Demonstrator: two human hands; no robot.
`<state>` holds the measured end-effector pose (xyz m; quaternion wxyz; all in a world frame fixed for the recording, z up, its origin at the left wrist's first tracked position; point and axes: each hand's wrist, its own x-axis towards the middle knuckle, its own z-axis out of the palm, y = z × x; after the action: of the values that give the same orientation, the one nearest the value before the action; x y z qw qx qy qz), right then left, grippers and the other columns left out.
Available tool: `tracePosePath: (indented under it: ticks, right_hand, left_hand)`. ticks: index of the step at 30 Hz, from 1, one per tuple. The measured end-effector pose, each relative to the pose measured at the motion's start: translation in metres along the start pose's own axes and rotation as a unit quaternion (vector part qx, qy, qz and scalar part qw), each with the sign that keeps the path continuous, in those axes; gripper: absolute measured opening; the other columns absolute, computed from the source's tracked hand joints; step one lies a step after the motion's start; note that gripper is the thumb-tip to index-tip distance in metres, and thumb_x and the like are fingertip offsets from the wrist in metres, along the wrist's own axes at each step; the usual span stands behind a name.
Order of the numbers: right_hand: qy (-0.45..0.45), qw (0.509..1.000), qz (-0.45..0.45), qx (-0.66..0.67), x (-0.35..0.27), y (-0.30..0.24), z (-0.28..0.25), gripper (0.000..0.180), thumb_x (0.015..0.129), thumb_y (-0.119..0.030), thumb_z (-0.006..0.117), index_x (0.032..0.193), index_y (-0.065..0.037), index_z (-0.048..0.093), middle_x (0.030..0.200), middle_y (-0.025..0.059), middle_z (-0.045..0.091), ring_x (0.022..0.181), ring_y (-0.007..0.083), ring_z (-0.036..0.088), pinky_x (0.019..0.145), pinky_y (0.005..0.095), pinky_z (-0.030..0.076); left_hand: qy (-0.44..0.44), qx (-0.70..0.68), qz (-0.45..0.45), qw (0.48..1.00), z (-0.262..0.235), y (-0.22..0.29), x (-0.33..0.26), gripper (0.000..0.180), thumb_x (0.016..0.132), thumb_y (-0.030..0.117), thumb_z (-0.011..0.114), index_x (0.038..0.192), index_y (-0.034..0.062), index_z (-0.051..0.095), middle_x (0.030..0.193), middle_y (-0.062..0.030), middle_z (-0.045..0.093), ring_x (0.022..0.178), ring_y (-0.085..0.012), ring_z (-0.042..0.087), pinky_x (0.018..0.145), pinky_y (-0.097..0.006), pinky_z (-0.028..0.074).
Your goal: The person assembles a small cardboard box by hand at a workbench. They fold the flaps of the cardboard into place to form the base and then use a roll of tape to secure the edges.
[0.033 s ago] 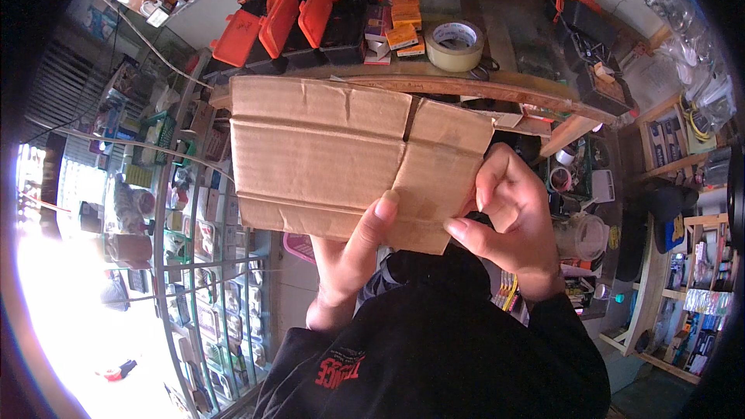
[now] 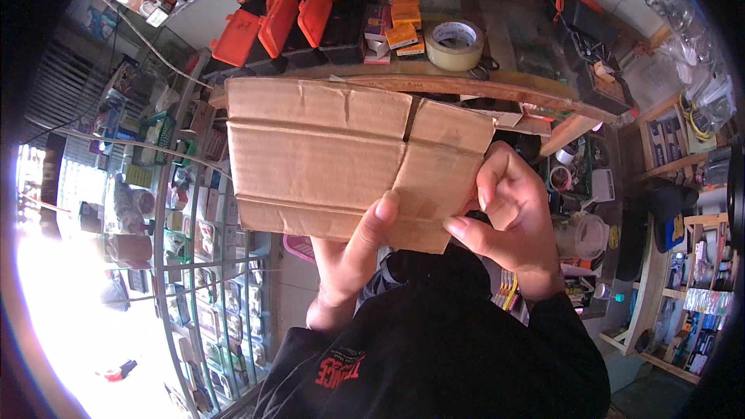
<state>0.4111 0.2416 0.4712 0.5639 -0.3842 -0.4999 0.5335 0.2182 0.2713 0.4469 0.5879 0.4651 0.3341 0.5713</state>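
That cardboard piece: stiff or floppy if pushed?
The cardboard is probably light: flat, ridged board. It should stay fairly stiff between creases but likely hinge along them. The slit at its top edge may let it flex there.

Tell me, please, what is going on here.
A person holds up a creased brown cardboard piece. The left grip has it at the lower edge, thumb on the near face; the right grip is at its right edge, whether pinching is unclear. A tape roll and orange boxes sit on the table beyond.
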Motion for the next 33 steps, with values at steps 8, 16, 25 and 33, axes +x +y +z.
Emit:
tracePosePath:
  ticks: [8,16,25,33]
  right_hand:
    - [-0.009,0.999,-0.017,0.033,-0.003,0.009,0.002,0.039,0.077,0.004,0.072,0.087,-0.011,0.038,0.097,0.0015,0.051,0.094,0.0071,0.054,0.08,0.0249,0.05]
    - [0.003,0.998,-0.055,0.029,0.0,0.016,0.005,0.047,0.07,0.003,0.077,0.094,-0.009,0.039,0.107,0.0068,0.053,0.102,0.0123,0.058,0.085,0.0296,0.053]
    - [-0.003,0.999,-0.015,0.047,-0.006,0.009,-0.002,0.039,0.075,0.004,0.072,0.094,-0.008,0.04,0.1,0.0036,0.052,0.094,0.0088,0.058,0.079,0.0269,0.052]
    - [0.039,0.997,0.06,0.034,-0.005,0.006,0.004,0.05,0.065,0.0,0.078,0.096,-0.01,0.039,0.112,0.0072,0.053,0.114,0.0161,0.059,0.096,0.0359,0.054]
  left_hand:
    - [-0.009,0.015,0.018,1.0,-0.001,0.003,-0.006,0.045,0.089,0.013,0.072,0.127,-0.0028,0.053,0.119,-0.0125,0.061,0.106,-0.021,0.059,0.092,-0.034,0.047]
    - [-0.019,0.017,-0.009,1.0,-0.003,-0.003,-0.006,0.049,0.089,0.017,0.073,0.128,-0.0025,0.052,0.119,-0.0125,0.06,0.107,-0.0211,0.059,0.093,-0.035,0.046]
    - [-0.007,-0.016,-0.038,0.999,-0.001,0.0,-0.005,0.05,0.089,0.016,0.071,0.13,-0.0016,0.05,0.119,-0.0118,0.06,0.108,-0.0207,0.057,0.094,-0.035,0.045]
    - [-0.002,0.035,-0.011,0.999,-0.001,0.001,-0.011,0.051,0.087,0.015,0.074,0.129,-0.0024,0.051,0.119,-0.0124,0.061,0.106,-0.0213,0.059,0.093,-0.035,0.046]
